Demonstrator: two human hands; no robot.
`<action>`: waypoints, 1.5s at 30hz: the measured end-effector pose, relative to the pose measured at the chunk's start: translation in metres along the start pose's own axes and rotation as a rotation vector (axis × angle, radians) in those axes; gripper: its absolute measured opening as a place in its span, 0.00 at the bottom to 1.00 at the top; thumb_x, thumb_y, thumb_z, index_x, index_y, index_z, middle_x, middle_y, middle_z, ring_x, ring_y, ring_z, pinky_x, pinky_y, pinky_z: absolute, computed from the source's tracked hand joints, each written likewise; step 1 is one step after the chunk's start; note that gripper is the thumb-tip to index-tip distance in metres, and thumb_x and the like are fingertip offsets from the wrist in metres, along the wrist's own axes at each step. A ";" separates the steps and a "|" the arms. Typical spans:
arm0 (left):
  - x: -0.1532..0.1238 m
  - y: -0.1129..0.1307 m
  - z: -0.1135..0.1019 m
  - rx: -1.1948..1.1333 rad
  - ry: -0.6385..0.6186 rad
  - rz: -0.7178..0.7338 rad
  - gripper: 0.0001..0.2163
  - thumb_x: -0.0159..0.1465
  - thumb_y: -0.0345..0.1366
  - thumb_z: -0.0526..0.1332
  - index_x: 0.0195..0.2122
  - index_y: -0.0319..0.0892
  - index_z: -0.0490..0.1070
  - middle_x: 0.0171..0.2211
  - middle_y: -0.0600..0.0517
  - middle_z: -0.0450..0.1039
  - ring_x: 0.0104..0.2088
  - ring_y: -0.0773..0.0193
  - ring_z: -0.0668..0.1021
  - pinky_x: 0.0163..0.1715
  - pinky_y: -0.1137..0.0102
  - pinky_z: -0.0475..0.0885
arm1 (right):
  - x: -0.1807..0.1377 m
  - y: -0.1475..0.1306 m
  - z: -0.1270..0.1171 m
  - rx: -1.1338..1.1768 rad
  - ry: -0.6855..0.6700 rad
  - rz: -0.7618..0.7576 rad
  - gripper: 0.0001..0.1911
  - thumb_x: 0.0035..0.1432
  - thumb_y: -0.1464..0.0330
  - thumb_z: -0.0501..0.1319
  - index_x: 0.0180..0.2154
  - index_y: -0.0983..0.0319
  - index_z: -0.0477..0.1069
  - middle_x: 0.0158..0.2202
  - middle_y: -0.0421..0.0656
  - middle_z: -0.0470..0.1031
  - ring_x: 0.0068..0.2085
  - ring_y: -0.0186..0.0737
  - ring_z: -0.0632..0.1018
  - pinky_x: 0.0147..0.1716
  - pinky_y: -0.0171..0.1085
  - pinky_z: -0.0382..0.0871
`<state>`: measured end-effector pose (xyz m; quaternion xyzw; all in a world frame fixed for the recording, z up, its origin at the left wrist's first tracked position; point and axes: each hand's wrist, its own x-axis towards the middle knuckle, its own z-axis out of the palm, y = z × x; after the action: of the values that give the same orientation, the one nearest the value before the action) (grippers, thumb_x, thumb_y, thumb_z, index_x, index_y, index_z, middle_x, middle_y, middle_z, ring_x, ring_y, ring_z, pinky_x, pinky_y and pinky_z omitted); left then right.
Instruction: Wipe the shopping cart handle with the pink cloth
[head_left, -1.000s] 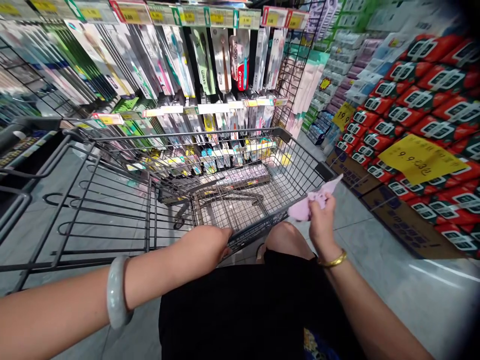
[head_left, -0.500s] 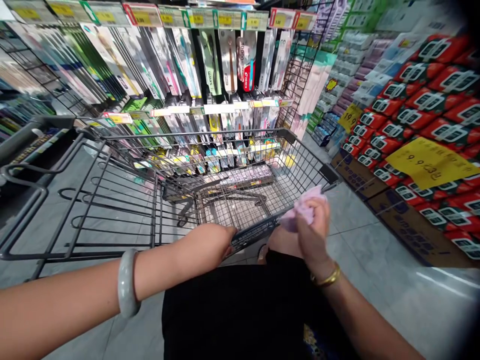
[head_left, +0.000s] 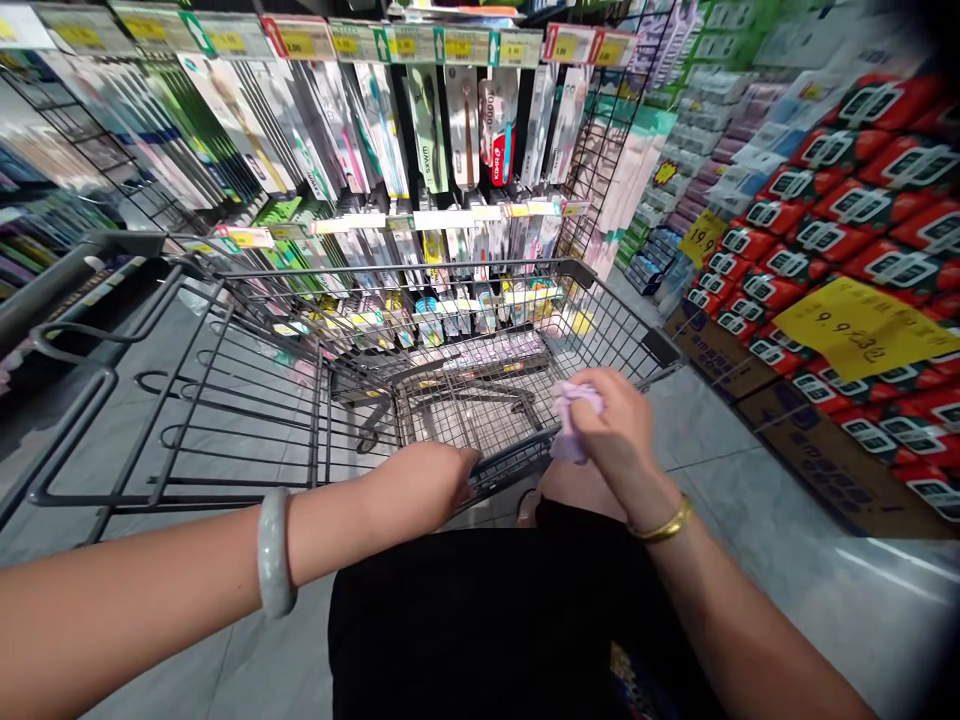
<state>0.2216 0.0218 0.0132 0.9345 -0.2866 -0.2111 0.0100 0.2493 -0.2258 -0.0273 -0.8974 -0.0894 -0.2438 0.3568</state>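
My left hand [head_left: 431,485], with a pale bangle on the wrist, is closed round the near rim of a grey wire shopping cart [head_left: 517,462]. A crumpled light purple cloth [head_left: 571,425] is bunched in my right hand [head_left: 619,415], whose fingers are wrapped round it. This hand is at the cart's near rim, right of my left hand; whether it touches the rim I cannot tell. A gold bracelet circles the right wrist. Wire mesh and the floor beneath show through the cart's basket.
Beyond the cart stands a rack of packaged toothbrushes [head_left: 427,130] with price tags. Stacked red packs [head_left: 832,230] on brown cartons [head_left: 795,450] line the right side, with a yellow price sign [head_left: 862,325]. Grey floor tiles [head_left: 697,500] lie between cart and cartons.
My right hand has moved left along the near rim and turned palm down, carrying the cloth. My left hand stays on the rim.
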 end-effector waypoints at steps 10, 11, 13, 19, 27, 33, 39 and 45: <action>-0.003 0.000 0.001 -0.002 0.009 0.016 0.11 0.64 0.38 0.55 0.43 0.42 0.72 0.31 0.44 0.78 0.34 0.51 0.81 0.32 0.65 0.73 | 0.002 -0.016 0.001 0.111 -0.141 -0.028 0.11 0.53 0.70 0.57 0.38 0.56 0.73 0.37 0.40 0.76 0.36 0.42 0.75 0.35 0.38 0.68; -0.003 0.000 0.000 -0.005 0.006 0.008 0.11 0.64 0.38 0.55 0.43 0.42 0.72 0.31 0.43 0.78 0.34 0.51 0.81 0.32 0.66 0.73 | 0.005 -0.013 0.002 0.051 -0.103 0.018 0.10 0.52 0.70 0.57 0.37 0.56 0.73 0.37 0.40 0.76 0.35 0.42 0.75 0.33 0.39 0.67; -0.003 0.001 -0.002 -0.005 -0.002 -0.003 0.12 0.63 0.38 0.55 0.44 0.41 0.72 0.32 0.43 0.79 0.35 0.51 0.81 0.33 0.65 0.73 | 0.003 -0.020 0.008 -0.051 -0.090 0.001 0.09 0.52 0.69 0.57 0.36 0.56 0.73 0.36 0.41 0.76 0.34 0.43 0.74 0.32 0.40 0.65; -0.005 0.001 -0.002 0.012 -0.005 0.003 0.12 0.64 0.38 0.54 0.44 0.42 0.72 0.34 0.43 0.79 0.36 0.52 0.81 0.34 0.66 0.73 | -0.017 -0.065 0.026 -0.042 -0.220 -0.253 0.07 0.53 0.68 0.58 0.36 0.58 0.71 0.37 0.44 0.74 0.38 0.44 0.73 0.37 0.40 0.65; -0.013 0.011 -0.008 0.124 0.092 0.033 0.14 0.66 0.41 0.54 0.47 0.40 0.70 0.35 0.43 0.78 0.36 0.52 0.81 0.34 0.65 0.74 | 0.008 -0.013 -0.002 -0.095 -0.247 -0.118 0.10 0.53 0.70 0.58 0.39 0.56 0.72 0.37 0.41 0.74 0.35 0.42 0.74 0.34 0.38 0.64; -0.056 0.005 -0.012 0.078 0.216 -0.193 0.27 0.70 0.54 0.39 0.48 0.42 0.70 0.39 0.43 0.78 0.40 0.53 0.80 0.37 0.64 0.72 | -0.007 -0.017 -0.003 -0.148 -0.164 -0.126 0.12 0.54 0.70 0.57 0.41 0.59 0.72 0.40 0.44 0.73 0.38 0.44 0.73 0.38 0.39 0.64; -0.087 -0.026 0.006 -0.113 0.215 -0.670 0.38 0.67 0.58 0.31 0.38 0.42 0.77 0.37 0.41 0.79 0.39 0.50 0.80 0.36 0.64 0.71 | -0.008 -0.055 0.000 -0.243 -0.289 -0.041 0.09 0.57 0.68 0.56 0.39 0.60 0.72 0.38 0.44 0.73 0.36 0.41 0.72 0.34 0.37 0.61; -0.081 -0.032 0.014 -0.269 0.197 -0.611 0.33 0.68 0.55 0.36 0.44 0.41 0.78 0.41 0.43 0.80 0.42 0.53 0.80 0.39 0.66 0.71 | -0.044 -0.132 0.034 -0.128 -0.399 -0.395 0.12 0.57 0.66 0.58 0.43 0.60 0.72 0.41 0.45 0.73 0.43 0.43 0.72 0.41 0.38 0.62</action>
<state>0.1725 0.0932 0.0275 0.9833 0.0391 -0.1492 0.0968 0.1792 -0.1056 0.0084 -0.9135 -0.3154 -0.1321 0.2203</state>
